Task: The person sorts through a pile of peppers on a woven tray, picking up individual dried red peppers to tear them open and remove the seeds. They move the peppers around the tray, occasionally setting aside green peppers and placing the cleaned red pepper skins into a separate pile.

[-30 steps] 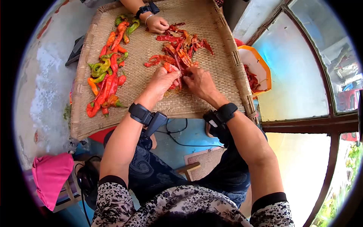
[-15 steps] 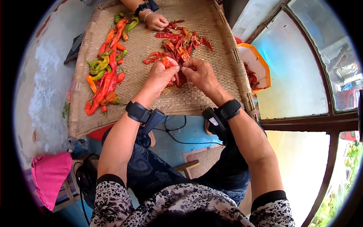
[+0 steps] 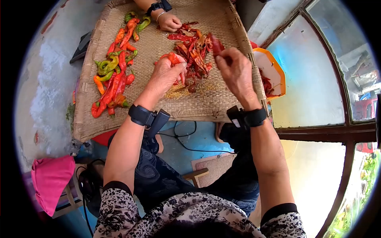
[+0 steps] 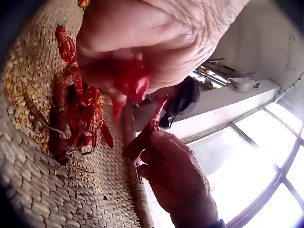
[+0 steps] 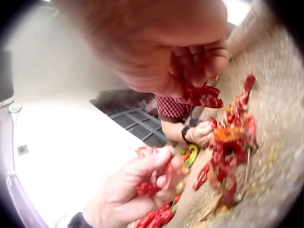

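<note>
In the head view my left hand (image 3: 166, 75) grips red pepper pieces (image 3: 174, 59) above the woven tray (image 3: 147, 107). My right hand (image 3: 237, 73), raised near the tray's right side, pinches a dark red dried pepper (image 3: 216, 44) between thumb and fingers. Between and beyond the hands lies a pile of dried red peppers (image 3: 194, 55), with yellow seeds (image 3: 178, 91) scattered on the weave in front of it. The left wrist view shows red pepper (image 4: 133, 80) in the curled left fingers. In the right wrist view a torn red piece (image 5: 204, 96) sticks out from the right fingers.
Fresh red and green peppers (image 3: 115, 83) lie in a row along the tray's left side. Another person's hand (image 3: 170, 22) touches the pile's far end. An orange-rimmed container (image 3: 274, 65) with red peppers stands right of the tray, near the window (image 3: 309, 71).
My right hand has moved away from my left, up and to the right, with a dark red pepper in it. The left hand still holds its pieces and has shifted slightly left.
</note>
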The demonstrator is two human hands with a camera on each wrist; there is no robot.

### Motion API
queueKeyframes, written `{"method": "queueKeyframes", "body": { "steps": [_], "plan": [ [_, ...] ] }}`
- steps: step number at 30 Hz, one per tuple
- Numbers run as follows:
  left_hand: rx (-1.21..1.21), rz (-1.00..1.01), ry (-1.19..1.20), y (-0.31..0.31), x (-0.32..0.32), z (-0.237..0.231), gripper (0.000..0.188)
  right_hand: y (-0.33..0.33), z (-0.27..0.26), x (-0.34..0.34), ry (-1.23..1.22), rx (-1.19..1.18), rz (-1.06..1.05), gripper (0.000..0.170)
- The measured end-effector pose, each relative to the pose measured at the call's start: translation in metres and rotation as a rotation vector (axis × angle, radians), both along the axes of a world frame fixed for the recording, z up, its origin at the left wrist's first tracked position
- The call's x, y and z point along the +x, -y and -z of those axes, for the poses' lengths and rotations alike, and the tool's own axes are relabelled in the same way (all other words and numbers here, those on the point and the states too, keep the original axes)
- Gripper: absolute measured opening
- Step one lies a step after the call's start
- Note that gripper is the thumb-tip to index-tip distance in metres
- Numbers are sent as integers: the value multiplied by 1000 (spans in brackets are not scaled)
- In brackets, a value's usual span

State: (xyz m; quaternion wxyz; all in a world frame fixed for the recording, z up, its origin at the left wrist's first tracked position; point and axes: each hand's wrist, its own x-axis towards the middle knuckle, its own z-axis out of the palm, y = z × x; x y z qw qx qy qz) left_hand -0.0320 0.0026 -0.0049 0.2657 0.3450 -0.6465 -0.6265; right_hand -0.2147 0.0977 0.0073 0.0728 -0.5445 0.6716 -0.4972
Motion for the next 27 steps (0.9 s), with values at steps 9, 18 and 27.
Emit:
{"method": "queueKeyframes", "body": {
  "steps": [9, 18, 27],
  "plan": [
    [-620, 199, 670, -8, 1, 11, 18, -34, -8, -73, -394, -14, 582, 21],
    [-748, 265, 737, -8, 6, 16, 22, -13, 31, 30, -415, 322, -312, 21],
    [-717, 262, 718, -2, 19, 6, 21, -7, 49, 46, -544, 438, -318, 12]
  ]
}}
